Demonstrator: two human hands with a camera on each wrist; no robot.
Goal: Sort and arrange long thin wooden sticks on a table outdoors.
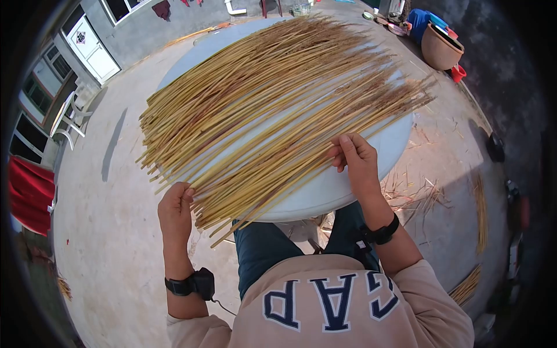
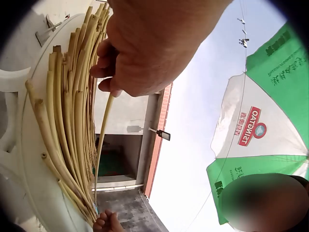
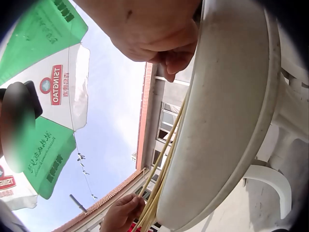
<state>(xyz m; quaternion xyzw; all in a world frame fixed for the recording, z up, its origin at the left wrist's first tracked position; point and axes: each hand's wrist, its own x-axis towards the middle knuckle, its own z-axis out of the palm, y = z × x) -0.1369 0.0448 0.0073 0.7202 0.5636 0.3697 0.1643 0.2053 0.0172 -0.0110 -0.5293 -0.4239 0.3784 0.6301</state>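
Observation:
Long yellow stalks with brown feathery heads [image 1: 232,93] lie across a round pale table [image 1: 316,194]. At their near left cut ends, my left hand [image 1: 176,211] pinches one stalk [image 2: 103,130] between thumb and fingers, lifted slightly off the others in the left wrist view. My right hand [image 1: 361,168] is over the near side of the stalks toward their heads, with its fingers curled and thumb against them. That stalk runs up to it; the right wrist view partly hides the contact at the fingers [image 3: 176,63].
A white chair [image 1: 71,119] stands left of the table. A clay pot [image 1: 441,47] and blue barrel [image 1: 419,24] are at the back right. Loose stalk scraps [image 1: 426,197] litter the ground at right. A green and white umbrella [image 2: 275,72] is overhead.

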